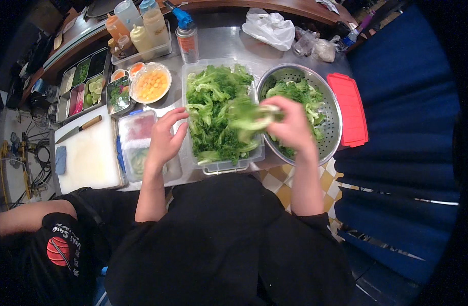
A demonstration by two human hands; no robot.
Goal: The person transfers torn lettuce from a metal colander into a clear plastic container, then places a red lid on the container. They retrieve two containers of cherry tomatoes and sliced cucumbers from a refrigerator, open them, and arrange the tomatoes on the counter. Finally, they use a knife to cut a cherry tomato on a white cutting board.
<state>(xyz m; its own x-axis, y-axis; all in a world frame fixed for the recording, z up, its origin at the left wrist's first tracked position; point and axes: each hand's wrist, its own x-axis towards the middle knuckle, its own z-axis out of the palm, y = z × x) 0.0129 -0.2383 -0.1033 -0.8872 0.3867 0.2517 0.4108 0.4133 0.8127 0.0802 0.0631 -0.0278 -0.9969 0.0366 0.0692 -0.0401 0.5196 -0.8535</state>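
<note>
My right hand (291,124) is shut on a bunch of lettuce leaves (247,116), blurred by motion, above the right side of a clear plastic tub (224,167). Curly green lettuce (207,101) fills that tub to about its rim. On the right, partly beneath my right wrist, a perforated metal colander (333,132) holds more lettuce (295,90). My left hand (165,139) has its fingers apart and grips nothing. Its fingertips are at the tub's left rim; whether they touch it I cannot tell.
Left stand a lidded plastic box (138,147) and a white cutting board (88,160) with a knife (79,129). Behind are a wrapped bowl of yolks (151,83), squeeze bottles (141,38) and a blowtorch (187,42). A red lid (348,111) lies right. A co-worker's arm (39,220) is lower left.
</note>
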